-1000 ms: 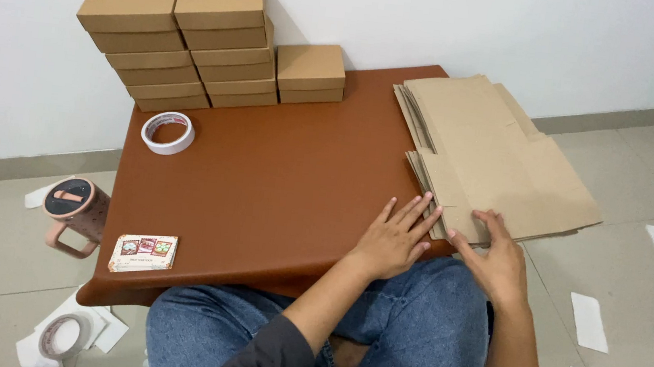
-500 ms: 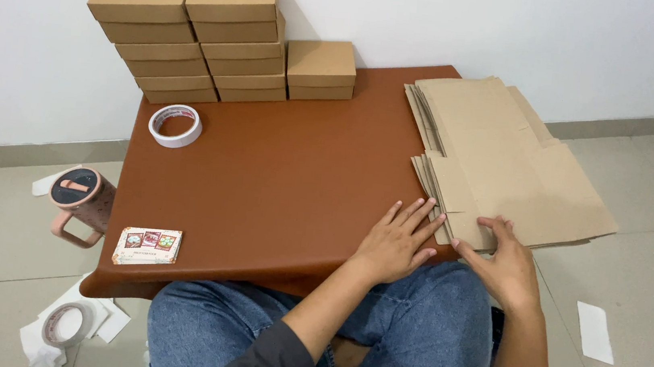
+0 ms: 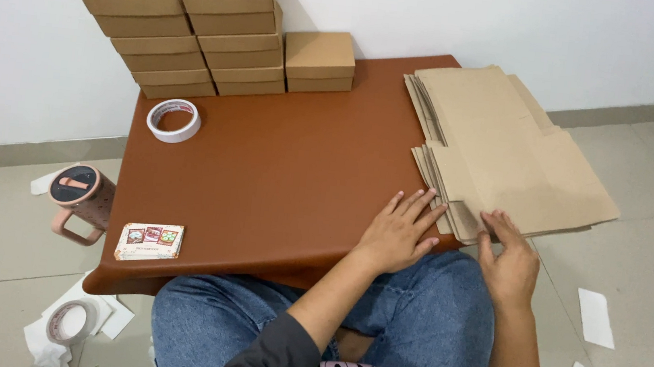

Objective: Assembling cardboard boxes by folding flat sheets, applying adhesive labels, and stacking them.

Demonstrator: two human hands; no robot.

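Fingering the near edge of the flat cardboard blanks [image 3: 509,150] stacked at the surface's [image 3: 279,178] right edge: right hand [image 3: 509,263] grip loose, pinching nothing. Left hand [image 3: 399,231] lies flat, open beside them. Sheets look light, stiff, slippery; best taken by an edge.

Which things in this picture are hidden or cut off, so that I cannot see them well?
- Head view: the lower sheets of the flat cardboard stack are covered by the top sheet; no count possible.
- The right hand fingertips reach the stack's near corner; whether they grip it is unclear.
- The closed boxes hide their contents.
- The small card: print too small.
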